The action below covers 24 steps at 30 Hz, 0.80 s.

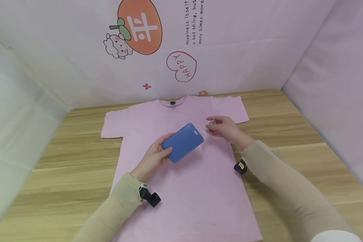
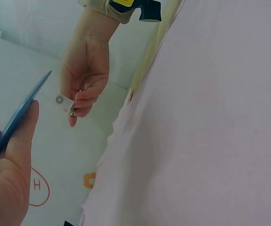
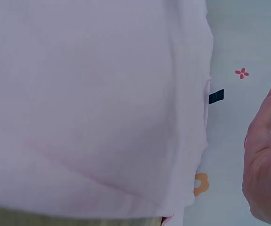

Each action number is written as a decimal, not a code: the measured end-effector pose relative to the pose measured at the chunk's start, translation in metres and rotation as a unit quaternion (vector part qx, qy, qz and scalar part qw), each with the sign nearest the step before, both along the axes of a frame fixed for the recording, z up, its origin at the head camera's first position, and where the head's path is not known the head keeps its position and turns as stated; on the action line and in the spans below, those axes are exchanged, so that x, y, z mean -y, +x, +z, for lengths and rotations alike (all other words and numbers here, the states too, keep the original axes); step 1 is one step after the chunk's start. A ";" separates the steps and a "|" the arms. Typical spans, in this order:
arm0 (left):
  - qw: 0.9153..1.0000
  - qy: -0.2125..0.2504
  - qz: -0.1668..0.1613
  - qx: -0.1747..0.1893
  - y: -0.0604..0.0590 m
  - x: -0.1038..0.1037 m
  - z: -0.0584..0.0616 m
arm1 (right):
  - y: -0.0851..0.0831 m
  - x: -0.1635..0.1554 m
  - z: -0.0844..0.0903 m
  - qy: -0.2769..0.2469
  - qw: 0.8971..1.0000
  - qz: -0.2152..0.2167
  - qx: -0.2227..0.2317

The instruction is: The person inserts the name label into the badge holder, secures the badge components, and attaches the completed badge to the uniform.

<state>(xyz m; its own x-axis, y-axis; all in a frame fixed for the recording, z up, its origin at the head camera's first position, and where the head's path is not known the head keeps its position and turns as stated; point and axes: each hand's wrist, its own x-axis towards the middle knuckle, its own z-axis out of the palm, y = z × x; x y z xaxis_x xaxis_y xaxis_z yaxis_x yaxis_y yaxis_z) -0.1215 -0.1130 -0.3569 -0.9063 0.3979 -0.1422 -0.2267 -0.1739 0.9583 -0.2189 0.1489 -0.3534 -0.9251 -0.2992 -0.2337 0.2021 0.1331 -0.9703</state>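
A blue card holder point(image 1: 183, 143) with a slot near one end is gripped in my left hand point(image 1: 154, 157), thumb on its face and fingers behind. In the left wrist view this holder point(image 2: 16, 120) appears nearly edge-on. Just past its slotted end, my right hand point(image 1: 227, 130) pinches a small metal clip point(image 1: 212, 122). A pale strap with a round snap point(image 2: 60, 99) sticks out from those fingers in the left wrist view. The clip and the holder look apart. Both hands are above a pink T-shirt point(image 1: 181, 191) spread out with its collar away from me.
The shirt lies on a wooden table point(image 1: 63, 161). Behind it hangs a printed white cloth point(image 1: 239, 50), with more pale cloth at both sides. A white rounded object point(image 1: 335, 236) shows at the lower right edge. Each wrist carries a black camera point(image 1: 149, 196).
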 end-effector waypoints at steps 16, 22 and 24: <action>1.000 0.016 -0.002 -0.007 -0.003 -0.005 -0.005 | 0.008 0.013 -0.001 -0.064 0.998 -0.020 0.009; 1.000 0.017 0.002 -0.003 -0.003 -0.005 -0.005 | 0.010 0.016 -0.001 -0.077 0.997 -0.021 0.012; 1.000 0.014 0.003 -0.003 -0.003 -0.006 -0.004 | 0.011 0.017 0.000 -0.092 0.995 -0.022 0.016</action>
<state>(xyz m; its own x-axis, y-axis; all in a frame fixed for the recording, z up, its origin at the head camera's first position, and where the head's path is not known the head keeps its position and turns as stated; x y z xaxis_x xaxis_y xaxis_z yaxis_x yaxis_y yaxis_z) -0.1247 -0.1073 -0.3613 -0.9092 0.3971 -0.1252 -0.2198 -0.2023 0.9543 -0.2080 0.1322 -0.3535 -0.9316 -0.2983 -0.2077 0.2346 -0.0570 -0.9704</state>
